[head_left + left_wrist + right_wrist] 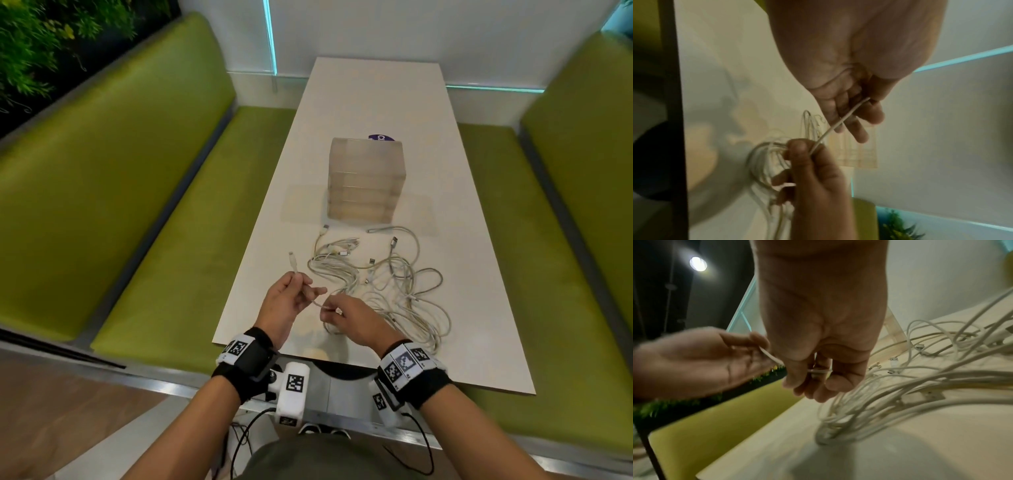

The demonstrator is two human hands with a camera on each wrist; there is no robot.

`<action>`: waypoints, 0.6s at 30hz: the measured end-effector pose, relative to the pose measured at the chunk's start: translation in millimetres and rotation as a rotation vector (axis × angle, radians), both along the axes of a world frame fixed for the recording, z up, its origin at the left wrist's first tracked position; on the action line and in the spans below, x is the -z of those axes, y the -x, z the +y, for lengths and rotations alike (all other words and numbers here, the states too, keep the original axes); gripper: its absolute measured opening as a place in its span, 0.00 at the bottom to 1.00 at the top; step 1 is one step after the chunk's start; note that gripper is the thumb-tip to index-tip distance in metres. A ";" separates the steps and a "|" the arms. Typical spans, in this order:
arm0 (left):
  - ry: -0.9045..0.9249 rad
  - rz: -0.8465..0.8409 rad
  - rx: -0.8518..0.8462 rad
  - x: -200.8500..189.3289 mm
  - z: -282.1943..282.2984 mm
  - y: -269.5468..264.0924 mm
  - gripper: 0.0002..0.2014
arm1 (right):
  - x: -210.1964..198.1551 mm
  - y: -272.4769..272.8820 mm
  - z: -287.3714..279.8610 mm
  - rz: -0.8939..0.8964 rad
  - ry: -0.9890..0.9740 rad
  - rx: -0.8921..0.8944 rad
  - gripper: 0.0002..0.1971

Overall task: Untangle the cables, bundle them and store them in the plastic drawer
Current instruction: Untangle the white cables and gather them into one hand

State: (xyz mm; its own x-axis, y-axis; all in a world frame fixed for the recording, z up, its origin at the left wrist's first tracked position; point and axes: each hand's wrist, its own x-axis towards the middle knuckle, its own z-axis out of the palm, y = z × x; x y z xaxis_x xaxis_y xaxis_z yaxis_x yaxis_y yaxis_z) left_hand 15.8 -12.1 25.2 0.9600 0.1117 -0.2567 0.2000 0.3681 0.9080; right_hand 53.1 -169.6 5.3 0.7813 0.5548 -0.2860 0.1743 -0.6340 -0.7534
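A tangle of white cables [383, 284] lies on the white table [376, 102], in front of a translucent plastic drawer unit [364, 181]. My left hand [291, 294] pinches one white cable [294, 265] near its plug end, which sticks up beyond the fingers. My right hand [346, 317] pinches the same cable a short way along, just left of the pile. In the left wrist view the cable [838, 125] runs taut between both hands. The right wrist view shows the cable [818, 370] held between thumb and fingers, the heap [900, 386] to the right.
Green benches [120, 192] flank the table on both sides. A purple round sticker [382, 137] shows behind the drawer unit. A clear flat sheet [301, 205] lies left of the unit. The near table edge [308, 359] sits just ahead of my wrists.
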 end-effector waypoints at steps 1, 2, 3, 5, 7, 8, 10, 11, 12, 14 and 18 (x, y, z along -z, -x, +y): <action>0.031 -0.008 -0.008 -5.8 -0.5 0.2 0.15 | 4.9 -4.3 -2.3 -0.005 0.047 -0.012 0.06; 0.052 -0.015 -0.013 -11.4 -0.8 0.5 0.15 | 8.7 -9.1 -6.0 -0.017 0.070 -0.001 0.07; 0.063 -0.022 -0.018 -16.1 -0.6 1.0 0.15 | 11.1 -14.5 -10.7 -0.037 0.073 0.034 0.07; 0.069 -0.029 -0.024 -23.7 0.7 2.2 0.15 | 11.5 -26.6 -20.7 -0.083 0.032 0.120 0.08; 0.036 -0.036 -0.030 -26.1 4.1 3.5 0.15 | 8.0 -37.1 -26.5 -0.122 -0.009 0.169 0.07; -0.015 -0.044 -0.037 -25.1 5.6 3.8 0.16 | 5.8 -40.7 -27.5 -0.137 -0.023 0.179 0.07; -0.195 -0.047 -0.036 -18.9 6.5 2.9 0.15 | -1.0 -43.3 -25.8 -0.167 -0.068 0.185 0.07; -0.312 -0.037 -0.014 -13.9 5.8 1.4 0.15 | -3.8 -42.7 -23.6 -0.183 -0.101 0.190 0.07; -0.422 -0.024 0.029 -8.7 3.5 -0.9 0.14 | -8.6 -41.3 -21.0 -0.203 -0.134 0.188 0.07; -0.598 0.005 0.137 1.7 -5.2 -6.6 0.14 | -18.8 -37.6 -13.4 -0.249 -0.158 0.162 0.08; -0.645 0.027 0.170 3.0 -28.3 -15.0 0.14 | -29.9 -34.9 -6.8 -0.327 -0.106 0.160 0.11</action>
